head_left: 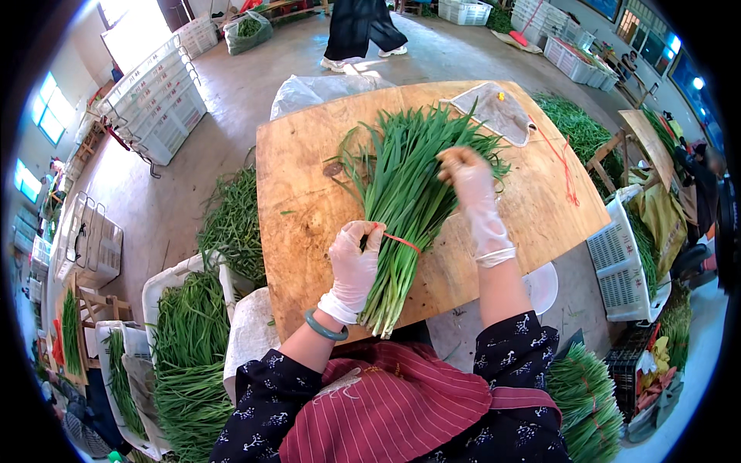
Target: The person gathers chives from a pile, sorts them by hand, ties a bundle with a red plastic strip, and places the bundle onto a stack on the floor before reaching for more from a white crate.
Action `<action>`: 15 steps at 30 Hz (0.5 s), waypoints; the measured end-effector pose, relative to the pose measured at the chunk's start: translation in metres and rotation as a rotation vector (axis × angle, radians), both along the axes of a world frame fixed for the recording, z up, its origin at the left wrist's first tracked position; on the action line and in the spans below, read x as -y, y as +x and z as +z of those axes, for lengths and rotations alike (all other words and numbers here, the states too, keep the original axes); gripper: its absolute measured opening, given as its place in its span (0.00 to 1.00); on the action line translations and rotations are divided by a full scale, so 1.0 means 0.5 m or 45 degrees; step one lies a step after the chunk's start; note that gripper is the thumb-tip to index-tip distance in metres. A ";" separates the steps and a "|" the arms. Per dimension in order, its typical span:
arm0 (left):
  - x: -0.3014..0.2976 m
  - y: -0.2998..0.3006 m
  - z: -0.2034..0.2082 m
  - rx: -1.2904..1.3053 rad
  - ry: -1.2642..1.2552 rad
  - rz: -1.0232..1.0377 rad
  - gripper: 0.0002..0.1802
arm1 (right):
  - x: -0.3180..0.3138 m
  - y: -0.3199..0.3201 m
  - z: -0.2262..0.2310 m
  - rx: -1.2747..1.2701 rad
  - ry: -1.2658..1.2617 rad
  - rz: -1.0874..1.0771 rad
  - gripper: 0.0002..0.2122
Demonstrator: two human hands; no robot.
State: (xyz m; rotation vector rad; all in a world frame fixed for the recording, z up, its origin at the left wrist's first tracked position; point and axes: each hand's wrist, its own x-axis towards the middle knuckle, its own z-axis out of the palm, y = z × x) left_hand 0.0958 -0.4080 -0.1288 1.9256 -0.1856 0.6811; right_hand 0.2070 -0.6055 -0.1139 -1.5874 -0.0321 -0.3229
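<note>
On a worn wooden board (pixel 309 201), a chive bunch (pixel 405 201); around it, concrete floor (pixel 255 85)

One chive bunch (pixel 401 201), two gloved hands (pixel 353 266)

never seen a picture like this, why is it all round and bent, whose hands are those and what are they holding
It is one picture from a wide fisheye camera worn on a person's head, looking down, so straight edges bend. The gloved hands are the wearer's own. The left hand grips a bunch of green chives near its lower end, where a red band goes around it. The right hand rests on the leafy tops. The bunch lies on a wooden board. A mesh bag lies at the far edge.
</note>
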 end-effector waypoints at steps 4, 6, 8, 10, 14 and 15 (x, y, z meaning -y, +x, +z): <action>-0.001 0.003 -0.012 -0.052 -0.111 -0.025 0.04 | 0.044 0.033 0.138 0.425 -0.355 -0.322 0.09; -0.003 0.011 -0.025 -0.075 -0.138 -0.018 0.04 | -0.014 0.040 0.222 0.408 -0.457 -0.255 0.08; -0.007 0.013 -0.029 -0.052 -0.176 -0.022 0.03 | -0.078 0.048 0.272 0.696 -0.279 0.109 0.12; -0.006 0.019 -0.037 -0.093 -0.310 -0.061 0.03 | -0.100 0.046 0.287 0.814 -0.202 0.329 0.16; -0.051 0.033 -0.051 -0.263 -0.604 -0.112 0.02 | -0.050 -0.029 0.217 0.363 -0.770 0.305 0.12; -0.061 0.038 -0.052 -0.334 -0.680 -0.121 0.03 | -0.036 -0.051 0.154 0.271 -0.783 0.251 0.10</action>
